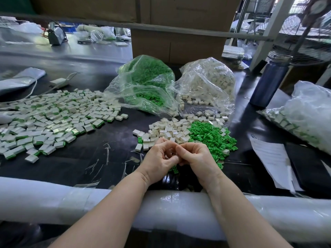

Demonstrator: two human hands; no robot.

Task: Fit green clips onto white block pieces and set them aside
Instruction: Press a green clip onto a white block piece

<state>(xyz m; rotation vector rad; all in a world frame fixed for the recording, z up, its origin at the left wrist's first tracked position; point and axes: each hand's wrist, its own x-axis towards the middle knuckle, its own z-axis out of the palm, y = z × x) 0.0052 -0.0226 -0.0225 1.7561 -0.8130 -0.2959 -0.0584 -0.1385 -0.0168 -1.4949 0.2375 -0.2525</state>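
My left hand (161, 159) and my right hand (197, 158) meet fingertip to fingertip just above the black table, near its front edge. Their fingers curl round a small piece that they almost wholly hide. Right behind the hands lies a heap of loose white block pieces (166, 131). A heap of green clips (211, 136) lies to its right, and a few stray clips (173, 170) show under my hands. A wide spread of white blocks fitted with green clips (50, 119) covers the table's left side.
An open clear bag of green clips (146, 83) and one of white blocks (209, 81) stand behind the heaps. A dark blue bottle (268, 81), a filled bag (304, 113) and papers (272, 158) are at the right. White foam padding (53, 201) wraps the table's front edge.
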